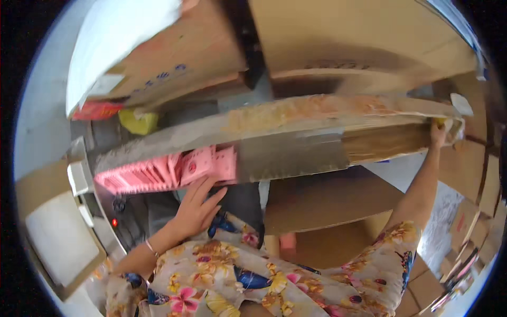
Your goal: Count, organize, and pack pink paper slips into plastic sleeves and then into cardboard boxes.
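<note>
My left hand [198, 206] lies with its fingers stretched out at the near edge of a narrow bench, the fingertips at the lower edge of some loose pink packets [203, 166]. To its left, a row of pink packets [140, 175] stands packed side by side on the bench. My right arm reaches out to the far right end of the bench, where my right hand [438, 134] closes around something small and yellowish; blur and distance hide what it is. A whitish, crumpled piece hangs beside that hand.
Large cardboard boxes [364, 37] stand behind the bench [296, 153]. A yellow bundle [138, 121] lies beyond its left part. Below the bench is an open cardboard box [327, 243]. More cartons [459, 164] are stacked at right; a white-topped box [60, 243] is at left.
</note>
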The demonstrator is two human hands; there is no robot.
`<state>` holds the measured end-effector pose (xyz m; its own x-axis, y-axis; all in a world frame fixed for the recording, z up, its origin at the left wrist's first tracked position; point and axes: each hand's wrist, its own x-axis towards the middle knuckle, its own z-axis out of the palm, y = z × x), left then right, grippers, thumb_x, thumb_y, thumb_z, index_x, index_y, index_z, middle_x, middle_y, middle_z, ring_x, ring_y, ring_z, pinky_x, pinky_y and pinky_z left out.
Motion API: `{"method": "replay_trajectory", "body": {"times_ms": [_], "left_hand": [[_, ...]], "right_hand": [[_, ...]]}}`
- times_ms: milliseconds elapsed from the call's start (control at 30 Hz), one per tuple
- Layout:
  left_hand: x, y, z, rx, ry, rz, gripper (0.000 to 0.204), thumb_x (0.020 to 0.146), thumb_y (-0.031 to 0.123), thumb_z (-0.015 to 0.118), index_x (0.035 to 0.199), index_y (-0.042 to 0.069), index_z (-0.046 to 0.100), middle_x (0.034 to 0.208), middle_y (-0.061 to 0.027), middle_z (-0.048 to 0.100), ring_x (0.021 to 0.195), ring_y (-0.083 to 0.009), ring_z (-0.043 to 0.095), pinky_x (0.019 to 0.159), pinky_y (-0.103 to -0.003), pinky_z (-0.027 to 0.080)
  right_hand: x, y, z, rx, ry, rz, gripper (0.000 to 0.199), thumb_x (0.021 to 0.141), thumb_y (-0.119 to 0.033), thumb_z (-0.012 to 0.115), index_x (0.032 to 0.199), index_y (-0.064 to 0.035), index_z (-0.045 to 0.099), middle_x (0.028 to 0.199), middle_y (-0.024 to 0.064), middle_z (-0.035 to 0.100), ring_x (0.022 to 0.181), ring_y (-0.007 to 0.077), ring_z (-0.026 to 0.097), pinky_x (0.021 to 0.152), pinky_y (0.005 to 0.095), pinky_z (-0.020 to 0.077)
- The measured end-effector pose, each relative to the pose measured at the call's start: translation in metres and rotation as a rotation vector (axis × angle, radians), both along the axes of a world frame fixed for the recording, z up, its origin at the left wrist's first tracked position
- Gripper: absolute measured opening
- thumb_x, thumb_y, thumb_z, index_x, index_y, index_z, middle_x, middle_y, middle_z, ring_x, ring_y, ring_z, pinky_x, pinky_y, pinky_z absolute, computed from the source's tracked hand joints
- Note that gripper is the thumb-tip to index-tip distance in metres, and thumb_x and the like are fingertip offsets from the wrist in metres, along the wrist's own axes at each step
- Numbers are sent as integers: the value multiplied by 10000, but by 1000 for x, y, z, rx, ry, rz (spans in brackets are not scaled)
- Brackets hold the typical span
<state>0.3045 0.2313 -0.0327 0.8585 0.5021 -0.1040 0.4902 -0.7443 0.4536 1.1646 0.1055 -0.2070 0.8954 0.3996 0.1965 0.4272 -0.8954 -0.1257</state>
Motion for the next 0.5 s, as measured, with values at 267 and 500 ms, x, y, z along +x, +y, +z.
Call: {"method": "replay_trajectory", "body": {"times_ms": [267, 500], "left_hand": [[-2, -7, -13, -57, -58, 17, 621, 836, 196, 669, 1390, -4, 471, 1472, -242, 395, 1337, -439, 400, 1122, -504, 338], [-7, -11, -33, 13, -260, 217, 549, 859, 248, 656, 1311, -23, 504, 1425, -239, 436, 1256, -415, 457, 1083, -501, 343]], "right_hand": [[-113, -33, 51, 205, 92, 353, 512, 945, -457, 632, 1245, -41, 637, 1043, 225, 703, 941, 343, 673, 811, 430, 506], [-355, 16, 131, 571, 384, 667, 330, 972, -274, 650, 1162, -6, 677, 940, 67, 699, 822, 140, 587, 755, 316, 478]]}}
